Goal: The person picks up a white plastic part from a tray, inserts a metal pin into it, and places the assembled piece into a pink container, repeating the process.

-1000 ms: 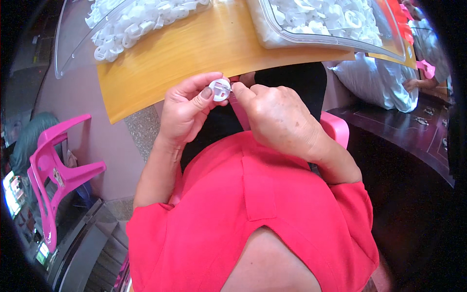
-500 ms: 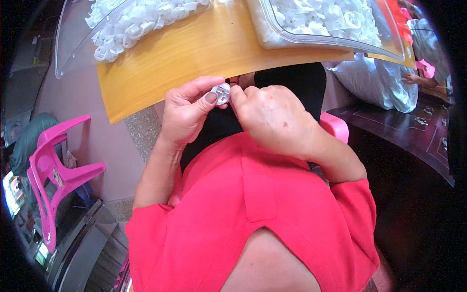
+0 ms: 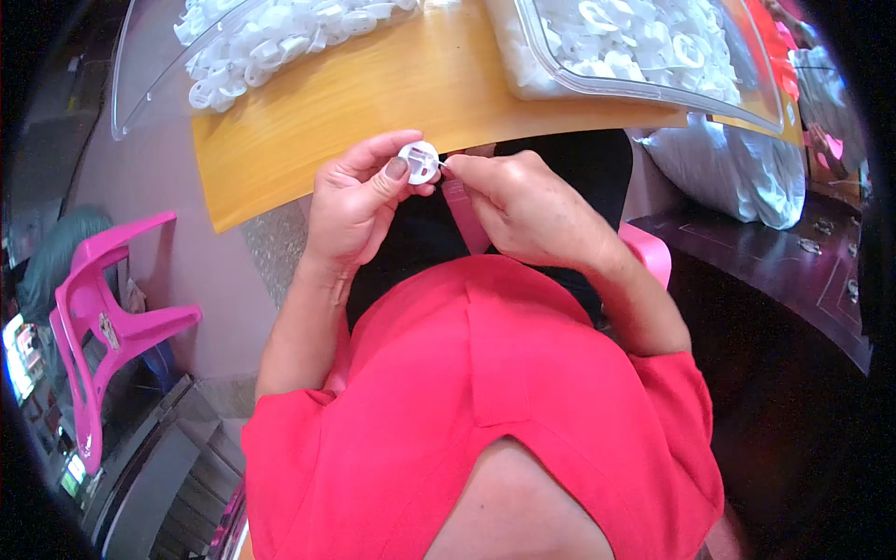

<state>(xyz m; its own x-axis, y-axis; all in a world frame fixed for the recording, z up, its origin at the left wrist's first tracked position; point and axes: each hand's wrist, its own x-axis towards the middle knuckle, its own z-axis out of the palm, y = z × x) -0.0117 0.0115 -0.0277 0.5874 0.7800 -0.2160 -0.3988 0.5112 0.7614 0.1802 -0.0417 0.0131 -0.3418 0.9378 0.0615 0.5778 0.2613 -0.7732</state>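
Between its thumb and fingers, my left hand (image 3: 359, 198) grips a small round white plastic part (image 3: 425, 151) with slots in its face, held over my lap just off the table's near edge. Close on its right, my right hand (image 3: 537, 207) is closed in a pinch on a thin metal pin (image 3: 443, 165). The tip of the pin points at the rim of the part; I cannot tell whether it is inside it. My right fingers hide the rest of the pin.
A see-through tray (image 3: 551, 79) heaped with white plastic parts stands at the far right of the yellow-brown table (image 3: 373, 103). More white parts (image 3: 271, 47) lie piled at the far left. A pink plastic chair (image 3: 98, 299) is at left, a white sack (image 3: 737, 168) at right.
The round part has tilted to face up more. My right hand has drawn slightly away from it, and the thin metal pin now shows between the two.
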